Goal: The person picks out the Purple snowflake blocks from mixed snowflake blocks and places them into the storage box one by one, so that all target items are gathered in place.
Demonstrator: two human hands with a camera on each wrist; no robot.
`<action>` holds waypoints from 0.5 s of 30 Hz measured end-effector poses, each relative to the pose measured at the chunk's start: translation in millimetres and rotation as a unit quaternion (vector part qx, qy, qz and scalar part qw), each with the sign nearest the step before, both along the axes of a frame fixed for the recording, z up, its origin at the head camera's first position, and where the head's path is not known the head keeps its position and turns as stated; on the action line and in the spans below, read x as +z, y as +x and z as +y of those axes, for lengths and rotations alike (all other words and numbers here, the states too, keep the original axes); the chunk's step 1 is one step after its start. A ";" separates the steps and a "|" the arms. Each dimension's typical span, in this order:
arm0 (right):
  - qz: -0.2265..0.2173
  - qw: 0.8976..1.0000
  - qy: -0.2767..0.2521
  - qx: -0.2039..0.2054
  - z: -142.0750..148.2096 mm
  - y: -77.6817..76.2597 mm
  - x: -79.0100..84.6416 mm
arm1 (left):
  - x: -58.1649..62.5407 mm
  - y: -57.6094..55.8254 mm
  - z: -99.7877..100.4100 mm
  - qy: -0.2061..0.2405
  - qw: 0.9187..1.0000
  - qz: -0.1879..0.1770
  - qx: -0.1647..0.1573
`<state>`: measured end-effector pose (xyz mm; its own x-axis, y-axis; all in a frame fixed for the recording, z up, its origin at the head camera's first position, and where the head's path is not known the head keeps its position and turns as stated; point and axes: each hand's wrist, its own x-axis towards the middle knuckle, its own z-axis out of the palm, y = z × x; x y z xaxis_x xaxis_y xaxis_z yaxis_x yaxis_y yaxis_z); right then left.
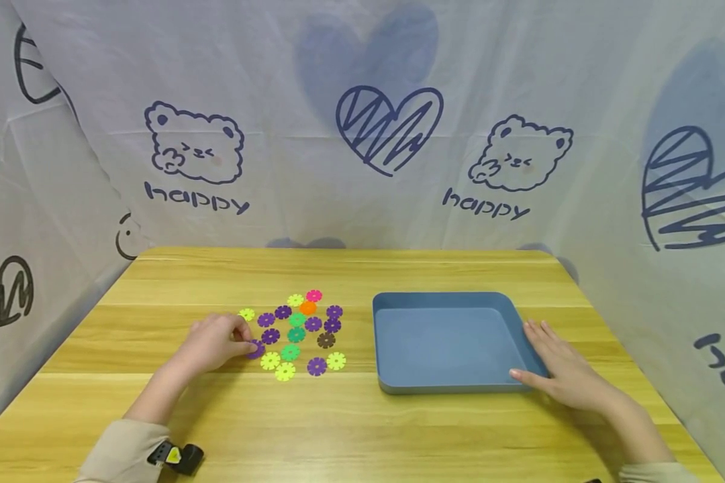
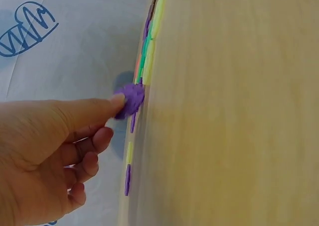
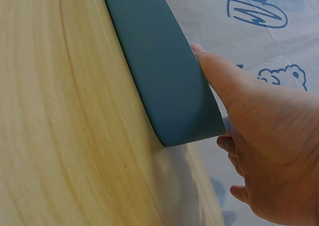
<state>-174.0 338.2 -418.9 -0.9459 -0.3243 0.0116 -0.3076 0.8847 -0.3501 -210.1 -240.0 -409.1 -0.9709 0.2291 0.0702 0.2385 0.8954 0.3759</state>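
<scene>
The location is a tabletop booth screened on three sides. Creased white fabric sheeting [image 1: 302, 168] bounds the rear, left and right. It carries dark line-drawn hearts [image 1: 389, 131], cloud-edged bear faces [image 1: 196, 144] and the lettering "happy" [image 1: 196, 199]. A yellow-brown wood-grain surface [image 1: 338, 429] occupies the space between. The type of room beyond the sheeting cannot be determined.

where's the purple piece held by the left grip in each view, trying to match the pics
Head: left of centre, below mid-height; the purple piece is pinched in the left grip, beside the loose pieces.
Left wrist: a little left of centre, about mid-height; the purple piece is at the thumb tip.
Right wrist: not in it.
Shared landmark: the wooden table, visible in all three.
</scene>
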 end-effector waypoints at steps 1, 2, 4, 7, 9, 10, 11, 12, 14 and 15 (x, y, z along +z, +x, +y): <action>0.000 1.000 -0.001 0.000 0.1 0.1 0.0 | 0.3 0.0 0.1 0.002 1.000 -0.006 -0.004; -0.001 1.000 -0.002 -0.001 0.1 0.2 -0.1 | 0.6 0.0 0.2 0.006 1.000 -0.013 -0.009; -0.003 1.000 -0.003 -0.002 0.1 0.4 -0.1 | 0.8 -0.3 0.3 0.014 0.999 -0.027 -0.017; -0.004 1.000 -0.001 -0.002 -0.2 0.6 -0.2 | 0.9 -0.8 1.2 0.034 0.998 -0.046 -0.029; -0.004 1.000 0.000 -0.002 -0.3 0.6 -0.1 | 1.3 -1.2 3.1 0.047 0.997 -0.051 -0.039; -0.005 1.000 0.000 -0.002 -0.4 0.7 0.0 | 1.4 -1.5 4.5 0.052 0.996 -0.050 -0.045; -0.005 1.000 -0.001 -0.002 -0.4 0.7 0.1 | 1.7 -2.0 6.4 0.057 0.996 -0.049 -0.051; -0.006 1.000 -0.001 -0.002 -0.3 0.7 0.2 | 2.1 -2.5 8.5 0.060 0.996 -0.047 -0.056; -0.005 1.000 -0.002 -0.002 -0.2 0.7 0.2 | 2.3 -3.9 13.9 0.061 0.995 -0.034 -0.067; -0.005 1.000 -0.003 -0.002 -0.1 0.7 0.0 | 2.3 -5.0 17.1 0.058 0.995 -0.024 -0.071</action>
